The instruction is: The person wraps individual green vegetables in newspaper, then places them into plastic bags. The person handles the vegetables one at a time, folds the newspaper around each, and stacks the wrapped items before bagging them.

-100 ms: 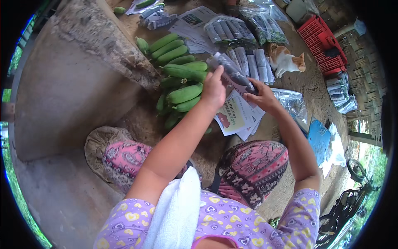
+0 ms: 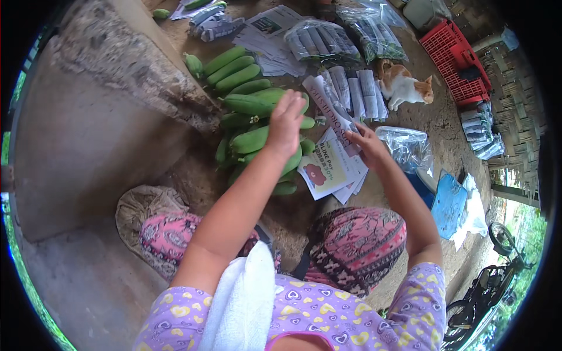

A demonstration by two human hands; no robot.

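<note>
My right hand (image 2: 367, 145) grips the lower end of a roll of printed paper (image 2: 329, 108), which slants up to the left. Whether something lies inside the roll cannot be seen. Apart from it, with fingers stretched out, my left hand (image 2: 284, 127) hovers over a pile of long green gourds (image 2: 249, 139) that look like cucumbers. A few loose printed sheets (image 2: 329, 169) lie on the ground just below the roll. Beyond it, several paper-wrapped rolls (image 2: 367, 93) lie side by side.
Clear bags of wrapped rolls (image 2: 322, 41) and more paper sheets (image 2: 275, 35) lie farther off. An orange and white cat (image 2: 404, 86) stands beside the rolls. At right are a red crate (image 2: 451, 64), a plastic bag (image 2: 407, 149) and a blue board (image 2: 449, 205). A concrete wall (image 2: 105, 128) rises at left.
My left hand has let go of the paper roll and moved left and a little down, its fingers straightening. The right hand has kept its hold.
</note>
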